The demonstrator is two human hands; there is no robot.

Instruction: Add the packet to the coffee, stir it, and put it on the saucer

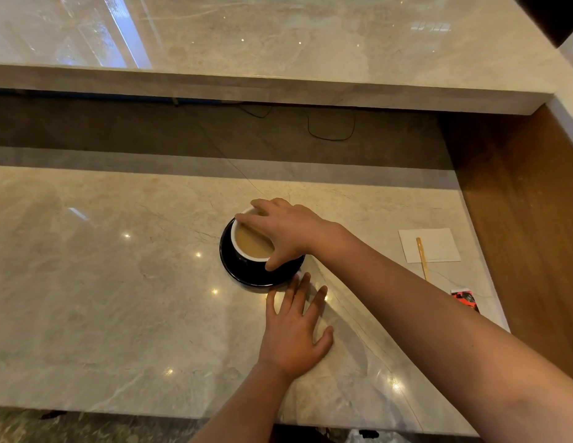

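Observation:
A black cup (246, 254) with a white inside holds light brown coffee (253, 244) and stands on a black saucer (234, 266) in the middle of the marble counter. My right hand (285, 231) grips the cup from above, fingers over the far rim and thumb on the near side. Just in front of the saucer, my left hand (294, 327) lies flat on the counter with fingers spread, its fingertips near the saucer's edge. A wooden stirrer (422, 257) rests on a white napkin (435, 246) to the right. A red packet (465, 298) lies near it.
A raised marble ledge (278, 91) runs across the back, with a dark recess and a thin cable (331, 129) under it. A wooden side panel (528, 219) closes off the right. The counter's front edge (118, 410) is close to me.

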